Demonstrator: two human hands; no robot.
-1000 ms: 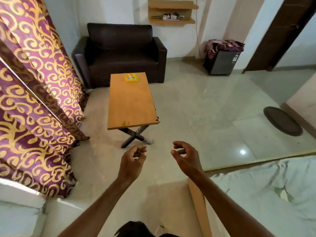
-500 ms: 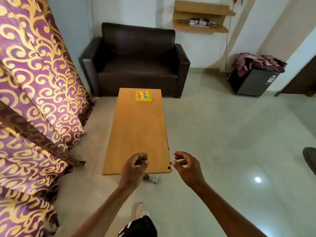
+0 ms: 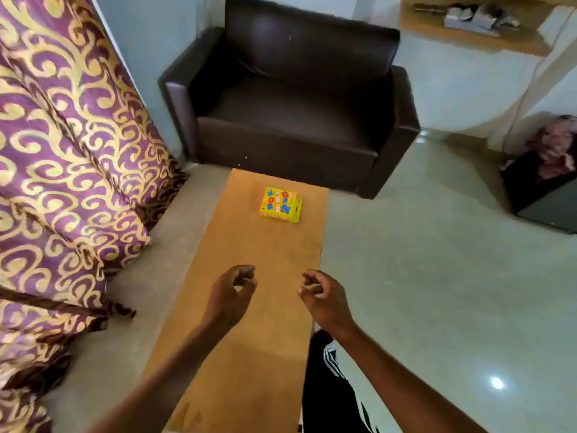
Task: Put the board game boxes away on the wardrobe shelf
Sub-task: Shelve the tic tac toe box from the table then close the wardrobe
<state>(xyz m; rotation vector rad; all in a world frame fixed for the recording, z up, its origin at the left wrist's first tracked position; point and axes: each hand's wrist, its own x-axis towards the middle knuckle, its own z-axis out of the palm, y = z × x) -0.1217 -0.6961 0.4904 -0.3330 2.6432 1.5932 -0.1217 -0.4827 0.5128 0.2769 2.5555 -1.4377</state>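
A dark leather-look sofa (image 3: 296, 98) stands past the far end of the long, smooth wooden counter (image 3: 249, 354). Left hand (image 3: 229, 295) and right hand (image 3: 323, 296) hover over the counter's middle, fingers loosely curled, holding nothing. Yellow cardboard board game boxes (image 3: 281, 204) lie stacked near its far edge.

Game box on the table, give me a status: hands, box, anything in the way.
Left hand and right hand empty, fingers loosely curled, over the near table. Yellow game box at the far end, untouched. Nothing between hands and box.
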